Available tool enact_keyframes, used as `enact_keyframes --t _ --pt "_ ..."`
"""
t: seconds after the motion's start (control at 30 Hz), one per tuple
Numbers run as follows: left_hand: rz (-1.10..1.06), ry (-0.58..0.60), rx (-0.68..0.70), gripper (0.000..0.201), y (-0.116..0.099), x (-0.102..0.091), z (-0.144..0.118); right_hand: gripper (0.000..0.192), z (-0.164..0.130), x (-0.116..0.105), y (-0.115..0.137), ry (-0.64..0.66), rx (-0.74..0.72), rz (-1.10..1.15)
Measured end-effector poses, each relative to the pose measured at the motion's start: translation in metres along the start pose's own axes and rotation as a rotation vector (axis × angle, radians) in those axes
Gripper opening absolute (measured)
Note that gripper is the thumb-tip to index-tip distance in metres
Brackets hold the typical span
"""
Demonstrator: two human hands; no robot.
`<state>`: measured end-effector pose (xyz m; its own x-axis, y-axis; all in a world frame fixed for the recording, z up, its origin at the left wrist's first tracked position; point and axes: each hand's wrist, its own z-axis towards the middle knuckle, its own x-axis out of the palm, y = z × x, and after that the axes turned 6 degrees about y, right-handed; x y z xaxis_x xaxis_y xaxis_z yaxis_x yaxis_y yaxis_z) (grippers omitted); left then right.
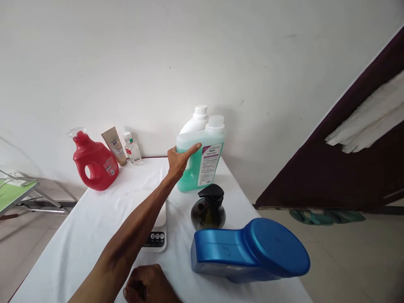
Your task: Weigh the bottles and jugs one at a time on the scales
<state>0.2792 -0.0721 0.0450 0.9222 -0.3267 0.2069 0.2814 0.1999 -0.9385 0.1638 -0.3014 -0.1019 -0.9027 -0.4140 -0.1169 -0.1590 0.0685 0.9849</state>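
Observation:
My left hand (181, 159) reaches across to the far side of the table and is closed around the handle of a clear jug of green liquid (196, 172). The jug has a white cap and a white and purple label, and my thumb lies along its side. Its base seems to rest on the cloth. Close behind it stands a white bottle (193, 124), partly hidden. My right hand (150, 284) lies curled at the near edge, with nothing visible in its fingers. Under my left forearm is a white kitchen scale (161, 240), partly covered from view.
A dark pump bottle (208, 214) and a large blue bottle (233, 252) stand at the right. At the back left are a red detergent jug (94, 160), a beige tube (114, 145) and a small clear bottle (132, 151). A wall rises behind the white-clothed table (78, 235).

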Motion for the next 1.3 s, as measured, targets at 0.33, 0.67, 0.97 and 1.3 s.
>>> enact_keyframes --t 0.33,0.67,0.97,1.3 --pt "0.021 -0.108 0.238 0.051 -0.077 -0.073 -0.025 0.011 -0.007 -0.004 0.016 -0.072 -0.118 -0.026" --pt "0.071 -0.197 0.221 0.050 -0.095 -0.168 -0.083 0.017 -0.006 -0.005 0.016 -0.055 -0.166 -0.078" --pt "0.115 -0.219 0.198 0.050 -0.084 -0.198 -0.087 0.020 -0.006 -0.007 0.018 -0.053 -0.187 -0.088" --pt "0.166 -0.065 0.185 0.060 -0.084 -0.211 -0.086 0.027 -0.006 -0.008 0.018 -0.036 -0.196 -0.098"
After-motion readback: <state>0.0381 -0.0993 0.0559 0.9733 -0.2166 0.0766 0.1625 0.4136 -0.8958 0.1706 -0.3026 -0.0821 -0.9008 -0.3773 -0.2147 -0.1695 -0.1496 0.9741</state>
